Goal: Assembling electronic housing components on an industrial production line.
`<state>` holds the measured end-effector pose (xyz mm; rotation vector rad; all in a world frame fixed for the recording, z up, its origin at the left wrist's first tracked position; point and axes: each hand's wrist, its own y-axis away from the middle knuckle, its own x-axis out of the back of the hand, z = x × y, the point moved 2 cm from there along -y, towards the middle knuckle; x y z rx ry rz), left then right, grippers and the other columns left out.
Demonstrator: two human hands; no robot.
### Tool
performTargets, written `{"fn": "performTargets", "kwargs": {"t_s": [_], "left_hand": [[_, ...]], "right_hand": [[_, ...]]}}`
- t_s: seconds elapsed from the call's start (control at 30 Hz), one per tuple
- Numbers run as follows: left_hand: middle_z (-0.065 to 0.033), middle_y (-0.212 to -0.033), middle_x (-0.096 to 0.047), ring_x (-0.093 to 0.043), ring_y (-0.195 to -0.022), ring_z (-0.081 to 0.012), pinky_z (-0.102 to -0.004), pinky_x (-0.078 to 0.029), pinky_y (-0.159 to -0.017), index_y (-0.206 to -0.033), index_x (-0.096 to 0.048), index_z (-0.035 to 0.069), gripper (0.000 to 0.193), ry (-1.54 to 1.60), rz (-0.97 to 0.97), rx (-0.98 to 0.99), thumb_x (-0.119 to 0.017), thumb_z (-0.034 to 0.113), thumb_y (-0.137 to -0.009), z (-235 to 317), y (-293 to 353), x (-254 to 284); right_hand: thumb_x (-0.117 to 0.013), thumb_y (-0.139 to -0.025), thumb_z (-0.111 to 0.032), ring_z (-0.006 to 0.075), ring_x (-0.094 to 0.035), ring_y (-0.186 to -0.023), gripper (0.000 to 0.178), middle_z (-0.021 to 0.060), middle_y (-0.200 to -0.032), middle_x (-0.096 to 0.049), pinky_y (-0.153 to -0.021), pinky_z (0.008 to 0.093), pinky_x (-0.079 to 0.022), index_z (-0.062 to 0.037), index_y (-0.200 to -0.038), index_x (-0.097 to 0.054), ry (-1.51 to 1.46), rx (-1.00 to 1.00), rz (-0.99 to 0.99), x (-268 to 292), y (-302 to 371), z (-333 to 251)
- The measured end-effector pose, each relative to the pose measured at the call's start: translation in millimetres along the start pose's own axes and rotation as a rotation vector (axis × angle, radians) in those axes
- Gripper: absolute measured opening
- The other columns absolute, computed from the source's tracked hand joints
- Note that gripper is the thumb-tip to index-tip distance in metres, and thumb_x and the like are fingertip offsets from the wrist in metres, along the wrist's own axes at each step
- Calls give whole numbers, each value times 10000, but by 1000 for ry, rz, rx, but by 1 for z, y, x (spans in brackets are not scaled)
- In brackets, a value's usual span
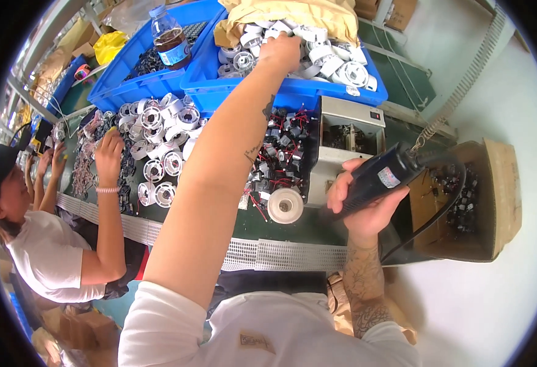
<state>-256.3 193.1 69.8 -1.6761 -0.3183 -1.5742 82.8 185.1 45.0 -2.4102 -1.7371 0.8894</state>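
My left arm stretches far across the bench, and my left hand (282, 52) is down among the white round plastic housings (352, 73) in a blue bin (268, 92). Its fingertips are lost among the parts, so whether it grips one is unclear. In my right hand (372, 211) is a black electric screwdriver (381, 177), tilted, its tip pointing down and left. It hangs from a coiled metal spring (430, 129), and a black cable runs from it. Left of that hand, a round whitish fixture (285, 205) with a hole in its middle sits on the bench.
A pale metal machine (349, 110) stands behind the screwdriver. Small motors with red wires (280, 144) and more white housings (158, 131) lie left of it. A cardboard box (504, 196) of dark parts is at right. A bottle (171, 41) stands in another bin. A co-worker (54, 244) works at left.
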Motion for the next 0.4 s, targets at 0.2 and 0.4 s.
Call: {"fn": "performTargets", "kwargs": {"t_s": [0.2,0.4], "left_hand": [[-246,-1014,-585,-623,-883,-369,-451,-511,-789,-1219,-591,86,559,574,540,-7,-722,366,-753,6,77,64],[-118,-969,-626,-606,-975,-264,-373,-491,-846,-1071,-635,35,473,690,102,-281,-818,244,-688,43,239,92]], "right_hand": [[-179,-830,-844,175,-495,-494,988,81,-671,-542,-472,316,-414,39,-1168,-468,-98,43,5,6,-3,-6],[-198,-749,-916,194,-502,-470,1081,90,-672,-551,-477,347,-431,34,-1187,-473,-130,13,-14,10,3,-16]]}}
